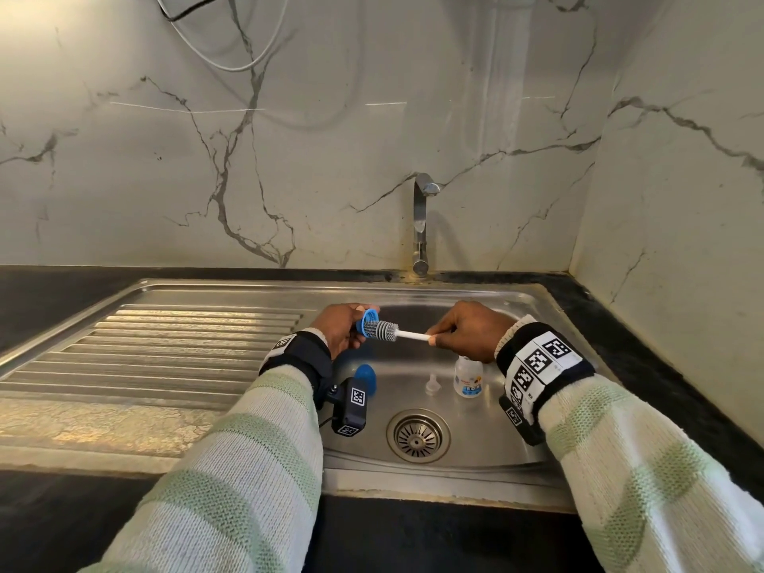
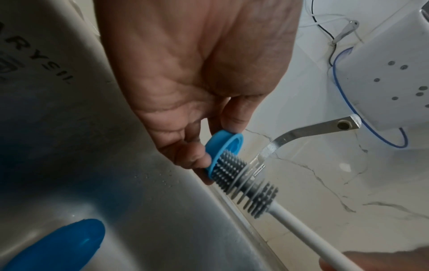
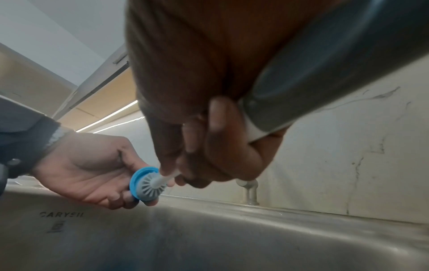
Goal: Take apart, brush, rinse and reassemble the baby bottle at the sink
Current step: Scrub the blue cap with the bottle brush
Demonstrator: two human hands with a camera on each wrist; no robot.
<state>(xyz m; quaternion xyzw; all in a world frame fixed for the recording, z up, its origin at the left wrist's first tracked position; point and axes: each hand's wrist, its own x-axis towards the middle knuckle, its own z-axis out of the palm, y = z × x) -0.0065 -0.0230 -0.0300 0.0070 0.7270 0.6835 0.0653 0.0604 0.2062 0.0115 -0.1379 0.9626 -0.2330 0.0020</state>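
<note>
A: What are the fingers doing?

B: Left hand [image 1: 340,328] fingers [image 2: 192,159] pinch the blue bottle ring [image 2: 224,150] by its rim, opening turned twd the right hand, prob. so the brush can go straight in. Right hand [image 1: 469,330] fingers [image 3: 199,146] are curled round the white handle of the bottle brush [image 1: 395,332], held level. Its grey bristle head sits partly inside the ring.

A: Where is that w/ respect to the drain?

B: Above and behind the drain [image 1: 418,435], over the sink [image 1: 231,295] basin, so drips likely fall in the basin, not on the table.

A: And the other bottle parts?

B: All in the basin, apart from each other. Bottle body [image 1: 468,376] stands upright behind and right of the drain, below the right hand. Clear teat [image 1: 432,384] is just behind the drain, left of the bottle. Blue cap [image 1: 367,379] is behind and left of the drain, near the left wrist.

A: Water running?

B: None visible from the tap [image 1: 421,223] at the wall behind the drain. I'd judge brushing is under way, rinse and reassembly not yet done.
</note>
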